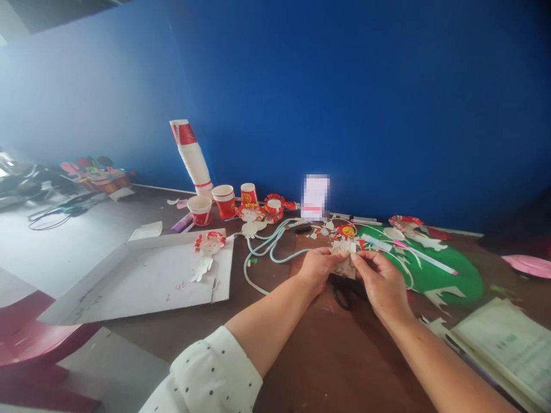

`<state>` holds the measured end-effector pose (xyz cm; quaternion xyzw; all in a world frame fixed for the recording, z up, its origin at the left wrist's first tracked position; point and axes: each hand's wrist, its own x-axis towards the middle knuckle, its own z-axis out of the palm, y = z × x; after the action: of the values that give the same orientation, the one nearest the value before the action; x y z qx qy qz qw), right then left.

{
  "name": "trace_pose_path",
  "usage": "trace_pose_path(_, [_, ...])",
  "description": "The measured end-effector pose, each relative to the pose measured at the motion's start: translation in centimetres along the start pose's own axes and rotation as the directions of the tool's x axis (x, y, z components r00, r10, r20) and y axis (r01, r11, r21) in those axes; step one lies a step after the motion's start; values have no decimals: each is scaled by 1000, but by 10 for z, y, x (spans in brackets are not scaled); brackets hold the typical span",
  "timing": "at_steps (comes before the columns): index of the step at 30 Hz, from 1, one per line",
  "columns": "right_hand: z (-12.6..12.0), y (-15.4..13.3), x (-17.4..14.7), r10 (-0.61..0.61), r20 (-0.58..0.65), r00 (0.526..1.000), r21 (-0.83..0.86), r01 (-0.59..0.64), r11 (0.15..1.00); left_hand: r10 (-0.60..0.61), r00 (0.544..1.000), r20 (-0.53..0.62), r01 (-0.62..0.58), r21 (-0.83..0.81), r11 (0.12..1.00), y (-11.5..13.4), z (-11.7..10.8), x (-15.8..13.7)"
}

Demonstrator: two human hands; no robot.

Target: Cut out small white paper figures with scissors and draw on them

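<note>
Over the brown table (318,350), my left hand (317,268) pinches the left side of a small brownish card piece with a white top part (345,268). My right hand (383,281) grips its right side, thumb and fingers pressed together. Its printing is too small to make out. Just below the card lies a black-handled tool (342,295), probably scissors, its blades hidden. Beyond the hands are paper scraps and a red and yellow cut-out (345,232). To the right, a pink-capped marker (430,259) rests across a green round sheet (462,275).
At the left lies a white board (150,281) with a paper figure (209,246) on it. Behind stand red-and-white paper cups (200,209) and a tall leaning cup stack (193,160). A pale blue cable (271,241) loops nearby. A notebook (508,338) lies at right.
</note>
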<state>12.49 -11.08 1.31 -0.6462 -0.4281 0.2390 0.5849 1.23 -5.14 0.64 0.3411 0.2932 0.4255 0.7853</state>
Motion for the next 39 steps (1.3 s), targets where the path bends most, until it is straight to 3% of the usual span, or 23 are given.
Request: trace_pose_path(39, [0, -6, -2, -21, -32, 999, -43, 20, 999, -31, 999, 37, 33, -45, 998, 1, 1, 0])
